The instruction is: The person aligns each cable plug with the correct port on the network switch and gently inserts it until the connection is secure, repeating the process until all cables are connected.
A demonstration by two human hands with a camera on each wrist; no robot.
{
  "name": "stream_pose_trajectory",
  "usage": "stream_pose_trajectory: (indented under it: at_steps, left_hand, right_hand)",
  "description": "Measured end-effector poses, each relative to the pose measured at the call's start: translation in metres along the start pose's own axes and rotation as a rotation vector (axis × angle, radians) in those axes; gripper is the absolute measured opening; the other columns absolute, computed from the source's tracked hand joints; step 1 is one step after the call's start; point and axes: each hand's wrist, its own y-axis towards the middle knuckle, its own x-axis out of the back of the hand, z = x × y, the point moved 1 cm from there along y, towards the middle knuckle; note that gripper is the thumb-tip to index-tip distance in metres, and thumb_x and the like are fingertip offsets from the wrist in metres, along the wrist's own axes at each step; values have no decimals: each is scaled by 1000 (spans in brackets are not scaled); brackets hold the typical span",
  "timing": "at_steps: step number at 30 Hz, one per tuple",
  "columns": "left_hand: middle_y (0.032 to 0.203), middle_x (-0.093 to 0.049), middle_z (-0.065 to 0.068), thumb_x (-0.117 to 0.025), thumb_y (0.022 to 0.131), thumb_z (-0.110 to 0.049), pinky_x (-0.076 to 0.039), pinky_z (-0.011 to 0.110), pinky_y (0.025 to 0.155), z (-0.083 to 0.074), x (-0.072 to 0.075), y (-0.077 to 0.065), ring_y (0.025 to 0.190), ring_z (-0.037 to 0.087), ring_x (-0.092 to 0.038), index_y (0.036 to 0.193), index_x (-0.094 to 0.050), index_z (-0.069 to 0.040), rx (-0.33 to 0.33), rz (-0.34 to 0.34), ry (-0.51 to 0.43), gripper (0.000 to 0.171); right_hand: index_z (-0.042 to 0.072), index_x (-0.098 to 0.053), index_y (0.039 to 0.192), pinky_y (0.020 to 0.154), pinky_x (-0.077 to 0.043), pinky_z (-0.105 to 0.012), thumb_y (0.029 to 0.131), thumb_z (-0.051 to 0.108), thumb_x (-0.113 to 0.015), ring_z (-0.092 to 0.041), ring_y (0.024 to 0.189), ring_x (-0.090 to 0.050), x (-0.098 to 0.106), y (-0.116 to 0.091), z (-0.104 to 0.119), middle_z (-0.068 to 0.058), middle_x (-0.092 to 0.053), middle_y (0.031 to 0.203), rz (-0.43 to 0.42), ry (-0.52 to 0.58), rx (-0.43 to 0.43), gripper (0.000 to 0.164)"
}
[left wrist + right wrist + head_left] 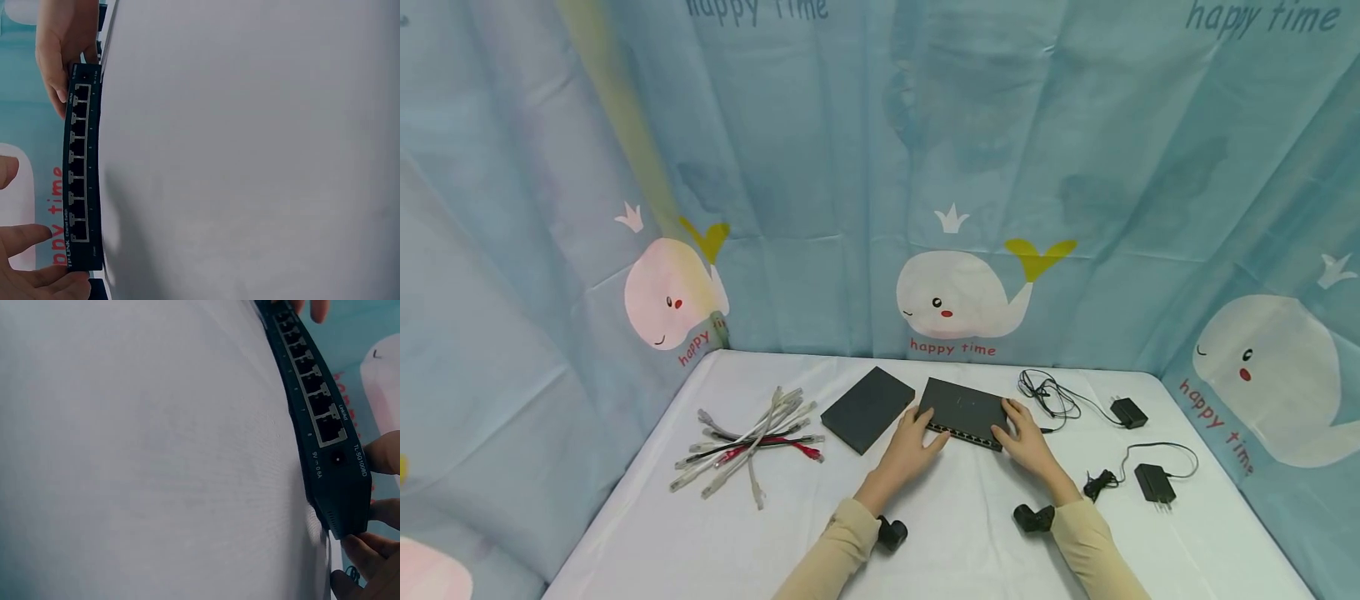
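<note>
A dark TP-LINK Ethernet switch point(964, 404) lies on the white table, its row of ports point(79, 162) facing me. My left hand point(912, 450) grips its left end, with the thumb near the front edge. At the other end, my right hand point(1028, 446) holds the right side. The right wrist view shows the right fingers point(369, 550) around the switch's end, beside a round power socket point(338, 458) with nothing plugged in. Just left of this switch is a second dark flat box point(868, 410).
Several network cables point(752, 450), grey, black and red, lie in a loose pile on the left. On the right are a power adapter point(1129, 412) with a loosely looped cord and another adapter point(1154, 483) with a bundled cord. A whale-print curtain point(820, 283) hangs behind the table.
</note>
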Motion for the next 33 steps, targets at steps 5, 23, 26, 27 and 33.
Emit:
stream_pose_trajectory:
  at_steps: [5,23,26,27,33]
  left_hand:
    - [140,-37,22,-53,93,-39,-36,50,102,1,0,-7,129,38,-38,137,-44,-6,29,-16,-45,56]
    - [129,-45,22,-57,91,-37,-43,49,94,-7,12,-35,118,37,-48,134,-46,-1,23,-42,-113,58]
    - [129,-45,22,-57,91,-35,-43,49,94,-7,13,-39,118,36,-48,134,-47,0,21,-40,-125,56]
    - [128,-45,22,-57,91,-35,-43,49,94,-7,13,-40,118,36,-48,133,-47,0,19,-39,-127,55]
    - [129,-45,22,-56,92,-34,-42,47,95,-5,17,-49,118,34,-48,133,-48,0,10,-27,-113,54]
  right_hand:
    - [-5,-30,141,103,-28,-60,91,24,-58,-47,131,-26,-1,-3,2,-28,-25,145,5,6,4,65]
    - [-3,-36,140,103,-26,-61,89,26,-61,-47,131,-28,-5,-9,9,-27,-31,143,16,16,60,64]
    - [-3,-35,140,103,-27,-60,90,26,-60,-47,131,-28,-6,-11,10,-27,-31,143,21,14,70,64]
    - [-3,-35,140,103,-27,-60,90,26,-60,-47,131,-28,-6,-11,11,-27,-31,143,22,14,72,63]
    - [-3,-35,140,103,-28,-60,89,23,-61,-47,131,-29,-8,-13,14,-27,-31,143,32,21,92,62]
